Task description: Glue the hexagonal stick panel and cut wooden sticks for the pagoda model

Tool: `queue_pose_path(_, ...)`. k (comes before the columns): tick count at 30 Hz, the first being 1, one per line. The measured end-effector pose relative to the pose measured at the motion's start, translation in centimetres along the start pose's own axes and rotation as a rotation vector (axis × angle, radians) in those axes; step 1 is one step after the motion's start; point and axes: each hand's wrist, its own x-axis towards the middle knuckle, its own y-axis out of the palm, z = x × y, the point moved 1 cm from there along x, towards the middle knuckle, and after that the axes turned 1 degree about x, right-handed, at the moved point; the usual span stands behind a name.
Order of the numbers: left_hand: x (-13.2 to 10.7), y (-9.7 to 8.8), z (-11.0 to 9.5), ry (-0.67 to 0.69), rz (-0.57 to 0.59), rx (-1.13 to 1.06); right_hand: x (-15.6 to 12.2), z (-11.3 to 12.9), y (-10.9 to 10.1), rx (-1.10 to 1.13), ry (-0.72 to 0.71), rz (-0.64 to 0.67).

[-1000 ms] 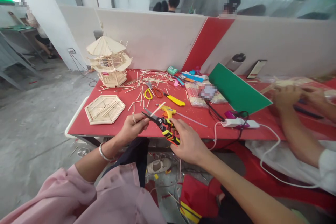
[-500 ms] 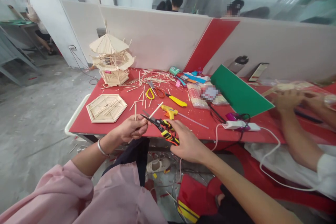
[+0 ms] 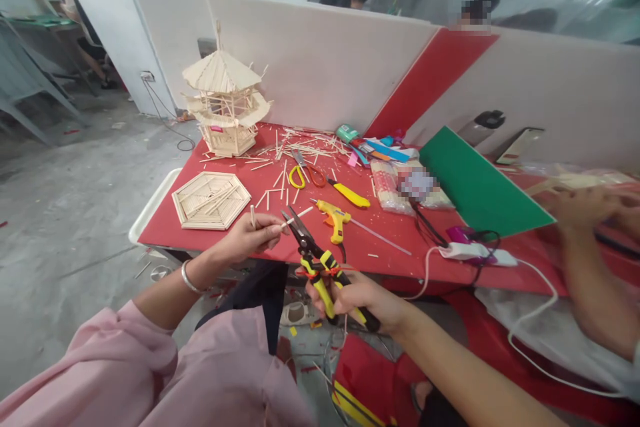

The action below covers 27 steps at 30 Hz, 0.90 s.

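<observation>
My left hand is closed on thin wooden sticks; one wooden stick points right from the fingertips, and another pokes up above the fist. My right hand grips yellow-and-black snips, whose dark blades are parted around the stick near my left fingertips. A yellow glue gun lies on the red table just beyond the snips. Behind it are scissors with yellow and red handles and a yellow-handled cutter. A hexagonal stick panel lies to the left.
A pagoda model made of sticks stands at the back left. Loose sticks litter the table. A green board leans at the right, near a white power strip and a co-worker's arm. Bagged sticks lie behind.
The snips have swung so their blades point more upward and stand wider apart around the stick. My right hand has moved lower, its fingers now around the handles. The camera view has shifted slightly.
</observation>
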Motion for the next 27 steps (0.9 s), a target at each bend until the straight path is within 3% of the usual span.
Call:
queue_pose_path(2,0.3,-3.2,-0.3,0.021,-0.207,0.319,0.5,0.0,-0.5,-0.089,0.006,-0.119)
queue_pose_path(4,0.7,-7.5,-0.7,-0.005,-0.485,0.738,1.2,0.5,-1.3,-0.379,0.006,-0.252)
queue_pose_path(5,0.9,-9.5,-0.8,-0.049,-0.563,0.913,1.7,1.0,-1.8,-0.56,0.009,-0.302)
queue_pose_path(6,1.2,-11.4,-0.8,-0.118,-0.585,1.049,2.3,1.5,-2.2,-0.734,0.014,-0.34)
queue_pose_path(8,1.9,-14.2,-0.4,-0.283,-0.509,1.226,3.8,2.6,-2.6,-0.995,0.046,-0.376)
queue_pose_path(10,2.7,-15.5,0.2,-0.396,-0.433,1.319,5.6,3.6,-2.6,-1.119,0.096,-0.377)
queue_pose_path(15,3.6,-16.5,1.0,-0.445,-0.39,1.39,8.5,5.4,-2.2,-1.194,0.143,-0.428)
queue_pose_path(20,5.2,-17.5,-0.9,-0.24,-0.444,1.319,6.9,5.0,-3.5,-0.999,0.114,-0.381)
queue_pose_path(23,9.4,-16.6,-1.9,-0.187,-0.373,1.1,4.8,3.1,-4.8,-0.557,0.172,-0.303)
queue_pose_path(27,18.0,-13.5,-1.7,-0.186,-0.342,0.989,2.2,1.0,-5.1,0.062,0.14,-0.089)
